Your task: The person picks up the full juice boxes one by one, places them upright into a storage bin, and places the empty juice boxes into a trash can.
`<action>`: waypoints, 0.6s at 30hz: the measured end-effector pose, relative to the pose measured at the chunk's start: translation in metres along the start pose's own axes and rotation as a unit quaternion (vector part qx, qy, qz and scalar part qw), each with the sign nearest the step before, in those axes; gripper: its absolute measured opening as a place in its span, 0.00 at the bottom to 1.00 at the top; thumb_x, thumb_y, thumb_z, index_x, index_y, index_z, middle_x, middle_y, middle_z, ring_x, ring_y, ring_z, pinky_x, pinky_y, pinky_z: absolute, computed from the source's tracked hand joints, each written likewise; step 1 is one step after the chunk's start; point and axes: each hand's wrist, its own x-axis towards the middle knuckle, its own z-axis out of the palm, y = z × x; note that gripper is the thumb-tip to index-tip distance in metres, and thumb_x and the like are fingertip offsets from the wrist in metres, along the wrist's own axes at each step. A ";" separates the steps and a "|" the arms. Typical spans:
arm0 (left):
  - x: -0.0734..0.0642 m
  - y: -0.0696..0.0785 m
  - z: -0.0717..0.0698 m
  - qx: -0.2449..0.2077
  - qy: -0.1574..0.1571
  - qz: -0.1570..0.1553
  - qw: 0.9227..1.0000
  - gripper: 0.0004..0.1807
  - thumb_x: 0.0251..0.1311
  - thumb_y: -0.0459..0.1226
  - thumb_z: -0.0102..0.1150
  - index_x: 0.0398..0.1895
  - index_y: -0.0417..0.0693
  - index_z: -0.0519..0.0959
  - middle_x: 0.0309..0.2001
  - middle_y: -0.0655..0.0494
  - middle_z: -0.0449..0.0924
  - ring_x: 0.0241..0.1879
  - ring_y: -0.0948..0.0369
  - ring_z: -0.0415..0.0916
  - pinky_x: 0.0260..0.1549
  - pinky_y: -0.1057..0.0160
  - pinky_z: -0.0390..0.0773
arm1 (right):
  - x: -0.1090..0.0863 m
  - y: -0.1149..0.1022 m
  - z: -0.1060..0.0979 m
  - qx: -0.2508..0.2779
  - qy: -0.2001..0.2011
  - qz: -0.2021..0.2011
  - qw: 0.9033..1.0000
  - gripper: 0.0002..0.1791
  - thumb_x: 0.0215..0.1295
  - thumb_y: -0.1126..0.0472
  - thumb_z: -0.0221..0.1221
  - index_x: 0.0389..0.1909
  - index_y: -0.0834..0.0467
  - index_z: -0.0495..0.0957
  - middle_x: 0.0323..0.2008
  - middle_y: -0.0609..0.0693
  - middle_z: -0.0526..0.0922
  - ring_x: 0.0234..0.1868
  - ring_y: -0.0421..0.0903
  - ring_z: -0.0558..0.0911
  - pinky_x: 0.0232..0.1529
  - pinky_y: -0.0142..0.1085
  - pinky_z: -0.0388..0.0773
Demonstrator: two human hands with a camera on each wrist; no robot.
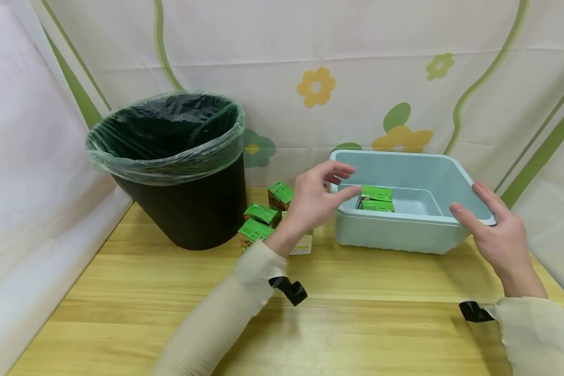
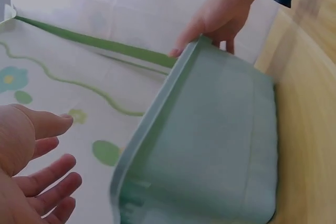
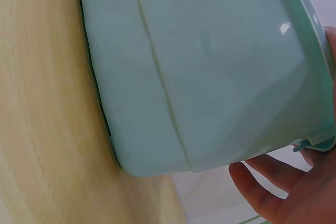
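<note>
A pale blue-green plastic bin [image 1: 399,232] stands on the table at the right. My right hand [image 1: 505,240] grips its right front rim, thumb on the near edge and other fingers round the side; in the right wrist view some fingers [image 3: 260,182] lie under the rim. My left hand [image 1: 317,190] is over the bin's left edge, fingers spread and holding nothing; the left wrist view shows it apart from the bin. Inside the bin, at its left, lie two small green-topped boxes [image 1: 377,193]. Several similar boxes [image 1: 256,230] stand left of the bin, partly hidden by my left forearm.
A black trash can [image 1: 202,214] with a clear liner stands at the back left, beside the loose boxes. Behind everything hangs a white cloth [image 1: 263,78] with printed flowers. The wooden table [image 1: 357,313] runs toward me.
</note>
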 end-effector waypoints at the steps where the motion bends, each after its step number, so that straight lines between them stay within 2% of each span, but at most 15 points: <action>1: -0.001 -0.001 -0.006 0.003 0.002 0.001 1.000 0.17 0.67 0.43 0.73 0.58 0.56 0.85 0.54 0.60 0.88 0.52 0.61 0.83 0.51 0.64 0.82 | 0.000 0.000 0.000 0.000 0.000 0.000 1.000 0.42 0.77 0.43 0.59 0.86 0.36 0.51 0.82 0.21 0.47 0.88 0.39 0.37 0.87 0.48 0.32; 5: -0.007 -0.006 -0.028 0.005 0.013 0.002 1.000 0.17 0.67 0.42 0.73 0.57 0.53 0.85 0.54 0.59 0.88 0.53 0.60 0.84 0.55 0.60 0.83 | 0.000 0.000 0.001 -0.001 0.002 -0.003 1.000 0.42 0.77 0.44 0.59 0.86 0.36 0.51 0.82 0.21 0.47 0.88 0.39 0.37 0.87 0.49 0.33; 8: -0.012 -0.010 -0.039 0.013 0.021 0.001 1.000 0.17 0.67 0.41 0.73 0.56 0.51 0.85 0.53 0.57 0.88 0.53 0.59 0.84 0.55 0.56 0.84 | 0.000 0.001 0.001 -0.004 0.003 -0.005 1.000 0.42 0.77 0.44 0.60 0.85 0.35 0.51 0.82 0.21 0.48 0.88 0.39 0.38 0.87 0.49 0.33; 13: -0.023 -0.018 -0.046 0.031 0.013 -0.003 0.999 0.17 0.66 0.39 0.73 0.56 0.48 0.86 0.54 0.54 0.88 0.54 0.55 0.84 0.53 0.54 0.86 | 0.001 0.001 0.000 -0.004 0.004 -0.006 1.000 0.42 0.77 0.44 0.60 0.85 0.35 0.51 0.82 0.20 0.48 0.88 0.39 0.38 0.87 0.48 0.33; 18: -0.032 -0.028 -0.050 0.052 0.004 0.007 0.999 0.17 0.65 0.38 0.74 0.56 0.47 0.86 0.54 0.53 0.88 0.54 0.54 0.85 0.50 0.54 0.87 | 0.001 0.001 0.001 -0.001 0.002 -0.001 1.000 0.42 0.77 0.44 0.59 0.85 0.35 0.51 0.82 0.20 0.47 0.88 0.40 0.37 0.87 0.50 0.33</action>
